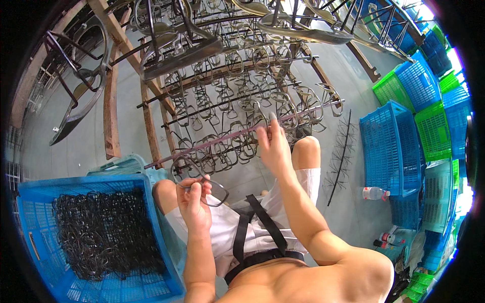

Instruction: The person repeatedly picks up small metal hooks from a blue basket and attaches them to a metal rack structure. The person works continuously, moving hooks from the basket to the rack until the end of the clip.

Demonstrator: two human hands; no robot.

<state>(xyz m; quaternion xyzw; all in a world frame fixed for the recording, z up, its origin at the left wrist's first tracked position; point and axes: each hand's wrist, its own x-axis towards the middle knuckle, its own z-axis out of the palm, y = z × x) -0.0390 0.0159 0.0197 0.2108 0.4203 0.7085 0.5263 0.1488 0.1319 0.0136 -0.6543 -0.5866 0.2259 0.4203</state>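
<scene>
My left hand (pixel 194 198) pinches a dark eyeglass frame (pixel 199 182) above my left knee. My right hand (pixel 273 145) is raised to a long thin rod (pixel 222 139) of the rack, fingers closed around a frame hanging there. Several rows of dark eyeglass frames (pixel 242 101) hang on the rods of a wooden rack (pixel 148 116) in front of me. To my left stands a blue plastic crate (pixel 30 232) filled with several loose dark frames (pixel 103 232).
Blue crates (pixel 389 146) and green crates (pixel 434 131) are stacked at the right. A bare wire hanger rod (pixel 341 156) lies on the grey floor near a plastic bottle (pixel 375 193). A teal crate (pixel 126 165) sits behind the blue one.
</scene>
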